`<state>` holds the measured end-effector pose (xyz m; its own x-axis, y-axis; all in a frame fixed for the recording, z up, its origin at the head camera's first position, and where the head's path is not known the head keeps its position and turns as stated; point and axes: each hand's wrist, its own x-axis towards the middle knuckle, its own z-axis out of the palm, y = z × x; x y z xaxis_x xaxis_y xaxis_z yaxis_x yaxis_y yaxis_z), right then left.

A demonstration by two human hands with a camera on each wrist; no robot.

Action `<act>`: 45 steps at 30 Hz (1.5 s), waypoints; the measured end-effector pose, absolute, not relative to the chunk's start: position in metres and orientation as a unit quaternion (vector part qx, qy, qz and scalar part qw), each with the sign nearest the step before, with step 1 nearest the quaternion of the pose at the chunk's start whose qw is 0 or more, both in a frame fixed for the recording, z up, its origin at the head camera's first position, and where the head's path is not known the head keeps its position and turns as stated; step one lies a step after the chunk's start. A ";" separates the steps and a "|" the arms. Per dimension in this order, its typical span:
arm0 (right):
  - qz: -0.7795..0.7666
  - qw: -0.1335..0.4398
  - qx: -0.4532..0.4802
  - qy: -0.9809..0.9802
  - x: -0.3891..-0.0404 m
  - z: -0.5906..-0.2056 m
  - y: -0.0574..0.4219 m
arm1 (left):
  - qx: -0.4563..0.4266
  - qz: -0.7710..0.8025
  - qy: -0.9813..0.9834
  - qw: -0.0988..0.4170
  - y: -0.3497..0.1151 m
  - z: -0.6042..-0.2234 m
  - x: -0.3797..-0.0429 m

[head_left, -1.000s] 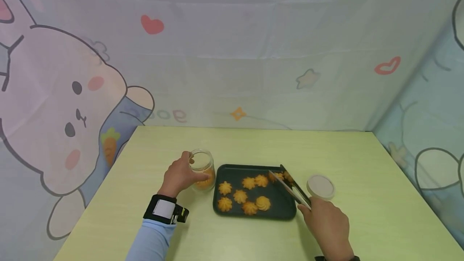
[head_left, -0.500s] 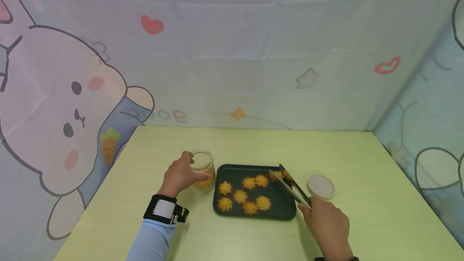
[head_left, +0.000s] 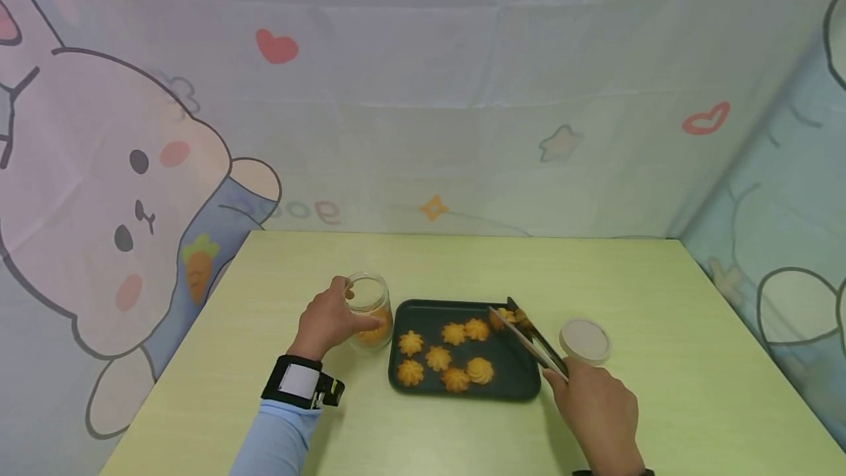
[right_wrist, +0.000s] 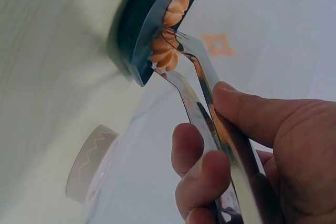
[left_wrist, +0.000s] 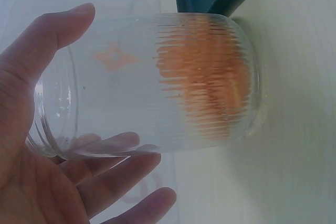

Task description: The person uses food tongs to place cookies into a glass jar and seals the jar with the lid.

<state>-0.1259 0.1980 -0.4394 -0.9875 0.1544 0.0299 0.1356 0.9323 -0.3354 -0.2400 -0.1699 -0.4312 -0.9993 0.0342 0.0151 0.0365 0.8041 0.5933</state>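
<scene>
My left hand (head_left: pixel 328 322) grips a clear glass jar (left_wrist: pixel 126 87) near its open mouth, thumb on one side and fingers on the other. Orange-gold cookies (left_wrist: pixel 207 77) fill the jar's lower part. In my right hand (head_left: pixel 598 410) is a pair of metal tongs (right_wrist: pixel 202 108), pinched between thumb and curled fingers. The tongs' tips straddle a swirled cookie (right_wrist: pixel 165 53) at the back right of the dark baking tray (head_left: pixel 522 380). Several more star-shaped cookies (head_left: pixel 438 358) lie on the tray, mostly toward its left and middle.
A round whitish lid (head_left: pixel 584 341) lies right of the tray, close beyond my right hand. All of this stands on a pale yellow-green table (head_left: pixel 297 255). Behind the table's far edge hangs a printed cloth backdrop (head_left: pixel 463 131).
The tongs' tips have shifted very slightly left around the back-right cookie. My left hand and the jar stay where they were.
</scene>
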 end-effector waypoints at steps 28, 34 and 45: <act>0.176 0.060 -0.057 -0.981 -0.124 -0.422 0.192 | -0.022 -0.318 -0.948 -0.002 -0.169 -0.430 -0.240; 0.172 0.075 -0.036 -0.982 -0.124 -0.415 0.181 | -0.013 -0.319 -0.948 0.000 -0.175 -0.432 -0.239; 0.163 0.092 -0.012 -0.982 -0.124 -0.396 0.162 | -0.022 -0.320 -0.947 -0.002 -0.172 -0.434 -0.242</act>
<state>-0.1238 0.1619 -0.3965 -0.9827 0.0535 0.1773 -0.0066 0.9466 -0.3223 -0.2416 -0.1715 -0.4339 -0.9990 0.0424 0.0104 0.0400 0.7943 0.6063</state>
